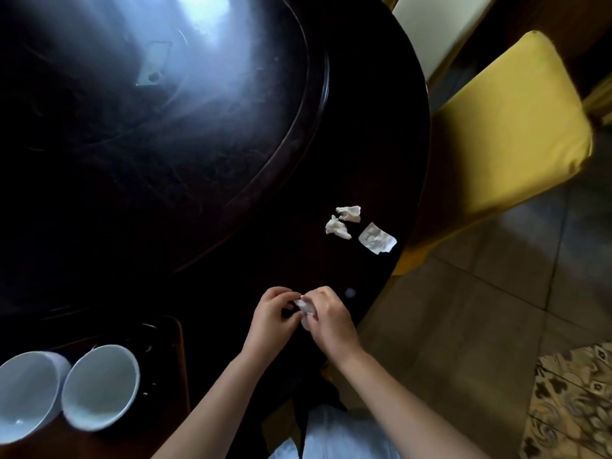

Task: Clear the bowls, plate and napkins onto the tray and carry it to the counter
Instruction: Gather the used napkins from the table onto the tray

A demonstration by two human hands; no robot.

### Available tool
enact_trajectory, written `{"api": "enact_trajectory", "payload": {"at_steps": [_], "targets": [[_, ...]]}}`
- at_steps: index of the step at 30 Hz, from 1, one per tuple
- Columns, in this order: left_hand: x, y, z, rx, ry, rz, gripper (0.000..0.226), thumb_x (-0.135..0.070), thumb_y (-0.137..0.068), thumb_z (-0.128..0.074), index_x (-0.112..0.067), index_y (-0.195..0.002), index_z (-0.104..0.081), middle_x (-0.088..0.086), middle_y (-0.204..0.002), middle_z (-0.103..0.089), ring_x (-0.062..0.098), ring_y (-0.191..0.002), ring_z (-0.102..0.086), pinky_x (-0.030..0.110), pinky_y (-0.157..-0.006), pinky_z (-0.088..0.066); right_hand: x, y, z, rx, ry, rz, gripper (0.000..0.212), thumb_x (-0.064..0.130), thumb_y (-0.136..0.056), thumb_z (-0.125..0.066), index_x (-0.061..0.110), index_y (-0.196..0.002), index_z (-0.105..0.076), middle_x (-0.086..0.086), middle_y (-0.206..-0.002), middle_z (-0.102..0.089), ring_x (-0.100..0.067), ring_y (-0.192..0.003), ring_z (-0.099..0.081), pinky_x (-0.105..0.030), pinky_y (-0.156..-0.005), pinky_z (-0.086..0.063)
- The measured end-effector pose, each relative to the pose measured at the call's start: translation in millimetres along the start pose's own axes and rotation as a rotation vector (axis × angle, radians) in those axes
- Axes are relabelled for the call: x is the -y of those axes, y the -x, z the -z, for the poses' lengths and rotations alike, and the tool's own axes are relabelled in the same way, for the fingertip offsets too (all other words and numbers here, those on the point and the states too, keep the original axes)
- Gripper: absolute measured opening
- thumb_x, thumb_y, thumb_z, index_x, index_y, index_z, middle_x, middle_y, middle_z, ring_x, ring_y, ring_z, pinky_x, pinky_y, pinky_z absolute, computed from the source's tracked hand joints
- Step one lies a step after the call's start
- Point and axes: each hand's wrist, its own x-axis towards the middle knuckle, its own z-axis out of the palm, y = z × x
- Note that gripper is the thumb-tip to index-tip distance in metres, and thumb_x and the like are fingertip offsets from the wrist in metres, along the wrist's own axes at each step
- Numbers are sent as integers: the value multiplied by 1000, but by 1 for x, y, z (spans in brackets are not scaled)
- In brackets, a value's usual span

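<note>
1. Both hands meet at lower centre of frame, over the near edge of the dark table [231, 226]. Left hand [273, 314] and right hand [326, 321] are pinched together on one small white napkin [305, 308]; most of it is hidden by the fingers.
2. Three more crumpled napkins [359, 228] lie loose right of centre, near the table edge, apart from the hands. Two are balled and touching, one is flatter.
3. Two white bowls [99, 385] sit side by side at lower left on the tray [180, 359], rims touching or nearly so. A dark plate may lie behind them; too dim to tell.
4. Handling, napkins: near weightless, soft, crush easily, no breakage risk. Pinch or scoop several into one fist; light paper may drift off the tray when it is carried, so tucking them in a bowl looks safer.
5. Handling, bowls: glazed ceramic by the look, smooth, breakable, likely to slide on the tray. Hold the tray by opposite edges, level.
</note>
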Motion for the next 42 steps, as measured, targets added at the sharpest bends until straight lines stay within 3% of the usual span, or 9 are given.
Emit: {"api": "enact_trajectory", "payload": {"at_steps": [3, 7, 11, 15, 21, 26, 33, 37, 42], "targets": [[-8, 2, 2, 81, 417, 227, 20, -15, -83, -65, -22, -101, -68, 2, -99, -70, 17, -90, -69, 23, -75, -55, 6, -3, 7, -60, -222, -118, 19, 0, -76, -65, 7, -93, -62, 0, -94, -56, -5, -83, -54, 0, -72, -39], [-21, 6, 10, 131, 813, 418, 16, -7, -82, -64, -13, -97, -66, 6, -86, -75, 18, -82, -72, 27, -65, -56, 9, -3, 19, -49, -383, -121, 16, 3, -76, -69, 10, -90, -64, -1, -92, -63, 7, -85, -56, -4, -74, -44], [-25, 6, 10, 62, 776, 409, 14, -2, -81, -63, -13, -88, -68, 6, -79, -74, 18, -75, -71, 27, -64, -55, 13, -3, 38, 86, -491, -99, 21, 1, -80, -63, 12, -99, -64, -2, -101, -66, -4, -96, -60, -14, -83, -51], [-28, 6, 6, -3, 777, 412, 10, -2, -82, -62, -10, -84, -68, 9, -79, -73, 21, -76, -71, 31, -68, -57, 0, -17, 61, 57, -449, -41, 20, 3, -80, -64, 10, -98, -66, -2, -97, -64, -7, -90, -62, -11, -74, -51], [-16, 10, 14, -101, 765, 448, 13, -9, -82, -63, -6, -95, -65, 20, -96, -70, 29, -91, -70, 39, -82, -56, -73, -69, 92, -245, 242, -152, 41, 8, -75, -70, 4, -116, -61, -19, -120, -58, -37, -110, -49, -45, -90, -46], [-11, 13, 21, -161, 763, 455, 15, -9, -84, -62, -5, -97, -65, 18, -96, -71, 27, -90, -70, 36, -81, -55, -86, -91, 102, -112, 420, -220, 47, 20, -83, -65, 4, -125, -52, -16, -126, -52, -31, -115, -43, -37, -93, -44], [-11, 16, 29, -201, 775, 458, 14, -7, -84, -60, -5, -97, -64, 17, -95, -71, 26, -89, -70, 31, -75, -54, -78, -104, 98, -133, 254, -345, 25, 1, -83, -60, -2, -107, -57, -21, -108, -59, -34, -96, -57, -37, -75, -50], [-11, 15, 33, -220, 790, 469, 14, -6, -84, -60, -4, -97, -64, 14, -92, -71, 25, -89, -70, 28, -73, -55, -77, -93, 92, -181, 115, -187, 13, 2, -86, -56, 2, -96, -65, -15, -91, -68, -28, -84, -64, -29, -65, -50], [-6, 15, 36, -238, 815, 501, 16, -7, -84, -61, -4, -99, -64, 17, -97, -70, 27, -92, -70, 25, -71, -56, -63, -108, 89, -175, 111, 42, 7, 6, -72, -74, 5, -78, -73, -15, -100, -64, -31, -103, -54, -31, -84, -45]]}}
